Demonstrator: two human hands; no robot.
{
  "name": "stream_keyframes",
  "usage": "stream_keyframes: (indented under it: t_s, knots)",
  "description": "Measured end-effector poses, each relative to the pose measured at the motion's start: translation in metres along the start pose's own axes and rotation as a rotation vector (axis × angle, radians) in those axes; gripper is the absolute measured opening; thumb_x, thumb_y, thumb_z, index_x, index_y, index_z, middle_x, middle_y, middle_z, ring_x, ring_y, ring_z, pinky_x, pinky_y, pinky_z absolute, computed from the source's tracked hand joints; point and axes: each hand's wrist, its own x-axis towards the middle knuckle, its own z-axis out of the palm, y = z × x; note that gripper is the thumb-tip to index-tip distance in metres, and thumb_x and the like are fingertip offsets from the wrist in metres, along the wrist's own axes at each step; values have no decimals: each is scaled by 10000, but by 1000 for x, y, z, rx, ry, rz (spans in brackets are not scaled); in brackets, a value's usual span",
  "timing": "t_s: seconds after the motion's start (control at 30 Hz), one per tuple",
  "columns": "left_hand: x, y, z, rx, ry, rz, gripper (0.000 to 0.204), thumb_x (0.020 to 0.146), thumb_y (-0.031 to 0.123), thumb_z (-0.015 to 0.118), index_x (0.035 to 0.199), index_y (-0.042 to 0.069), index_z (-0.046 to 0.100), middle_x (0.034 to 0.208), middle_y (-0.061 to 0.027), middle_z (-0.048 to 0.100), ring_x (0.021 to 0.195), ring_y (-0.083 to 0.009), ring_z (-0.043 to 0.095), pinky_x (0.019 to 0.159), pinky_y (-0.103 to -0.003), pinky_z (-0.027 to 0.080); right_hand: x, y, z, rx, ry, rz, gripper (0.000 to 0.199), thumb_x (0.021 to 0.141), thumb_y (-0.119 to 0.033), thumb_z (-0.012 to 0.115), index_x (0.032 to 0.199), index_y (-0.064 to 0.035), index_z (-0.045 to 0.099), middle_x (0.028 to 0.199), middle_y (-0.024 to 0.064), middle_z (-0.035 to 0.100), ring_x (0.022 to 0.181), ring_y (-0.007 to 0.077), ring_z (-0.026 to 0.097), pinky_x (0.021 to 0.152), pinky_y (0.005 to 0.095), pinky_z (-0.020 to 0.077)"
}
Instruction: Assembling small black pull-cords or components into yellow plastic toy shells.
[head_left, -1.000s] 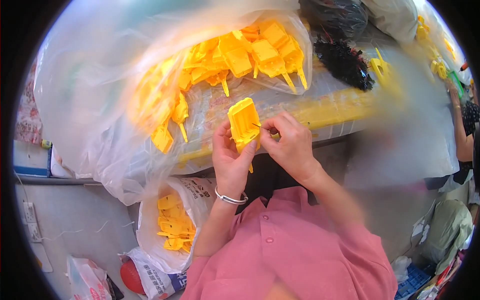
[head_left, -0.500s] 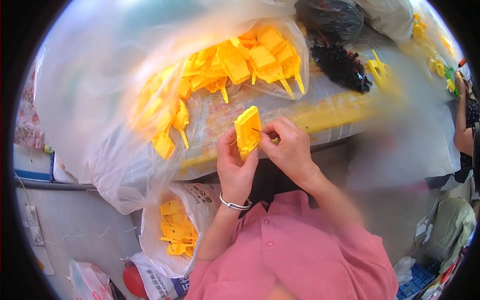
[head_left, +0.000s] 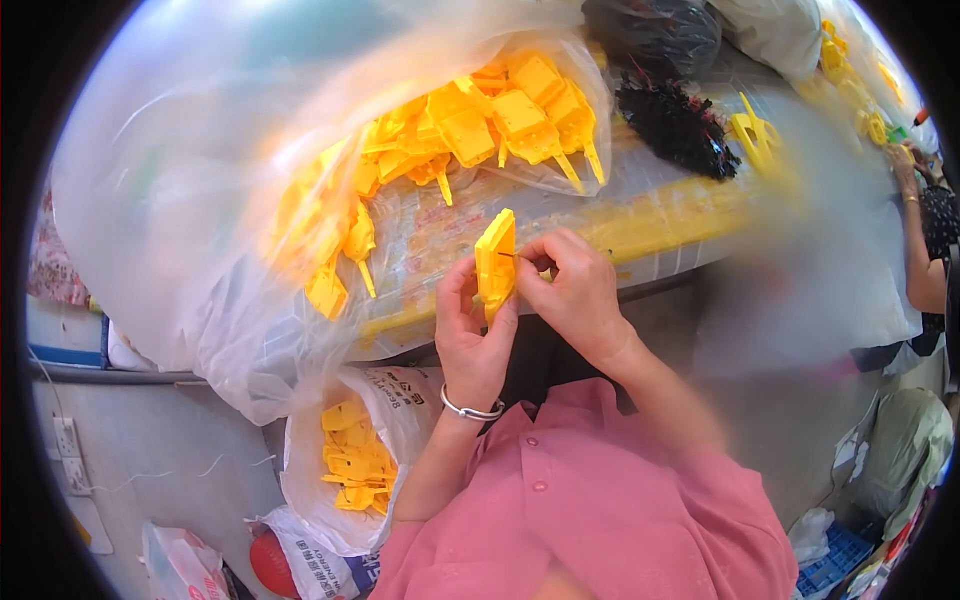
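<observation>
My left hand is closed around a yellow plastic housing, keeping it upright above the table's near edge. The housing is shallow and hollow, and its open side faces right. Close by on the right, my right hand pinches a thin dark wire-like piece between thumb and forefinger. This piece reaches to the open side of the housing; whether it is fixed there I cannot tell. Behind my hands, several similar yellow parts with narrow stems lie heaped in a clear plastic bag.
A white sack of yellow parts stands below left. On the table lie a black tinsel-like bundle and a yellow forked part. Blurred clear plastic hangs at right. A co-worker's arm shows at far right.
The yellow housing has turned more edge-on, showing less of its inside. My right fingers have shifted slightly left toward it. The co-worker's hand has moved a little up and left.
</observation>
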Motion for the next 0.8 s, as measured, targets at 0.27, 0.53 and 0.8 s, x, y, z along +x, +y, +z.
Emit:
stream_keyframes:
  t_s: [0.27,0.53,0.8]
  knots:
    - [1,-1,3,-24,9,13,513,781,-99,591,1234,19,380,1196,-80,458,1121,-169,465,950,-290,396,2,1,0,34,14,-6,77,705,-67,624,757,-16,599,724,110,590,634,232,609,539,306,472]
    - [2,2,2,-19,6,33,523,779,-103,592,1240,22,378,1196,-83,461,1117,-169,466,953,-295,394,2,-4,0,39,-6,-20,73,699,-70,625,748,-25,595,717,109,589,637,248,602,553,322,473]
    - [-1,3,3,-35,-22,31,501,782,-107,581,1232,21,399,1201,-81,460,1130,-173,461,947,-290,398,5,-4,-1,-49,51,-149,117,709,-58,636,815,-25,601,780,117,585,714,261,602,616,318,477]
